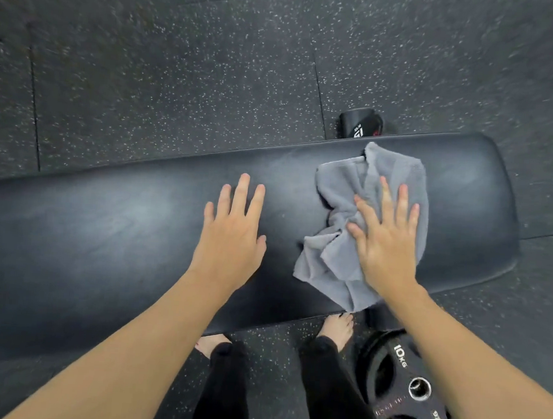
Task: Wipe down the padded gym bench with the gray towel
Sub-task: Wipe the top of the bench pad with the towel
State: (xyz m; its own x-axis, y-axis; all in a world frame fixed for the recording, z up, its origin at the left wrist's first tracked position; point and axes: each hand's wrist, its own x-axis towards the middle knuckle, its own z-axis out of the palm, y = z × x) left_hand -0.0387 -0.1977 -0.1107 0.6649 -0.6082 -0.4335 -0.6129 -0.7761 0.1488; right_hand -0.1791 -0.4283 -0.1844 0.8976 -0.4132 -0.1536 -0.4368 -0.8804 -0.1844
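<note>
A: The worktop point(136, 232) looks like black vinyl, smooth, with a soft shine and some dull smears.

B: And the gray towel point(337, 256)?

A: Soft cloth, matt, a little fluffy and wrinkled.

B: The floor point(180, 71) seems to be dark rubber, rough, with pale speckles.

A: Yes. The weight plate point(384, 374) is black and matt, with a shiny metal ring at its hole.
</note>
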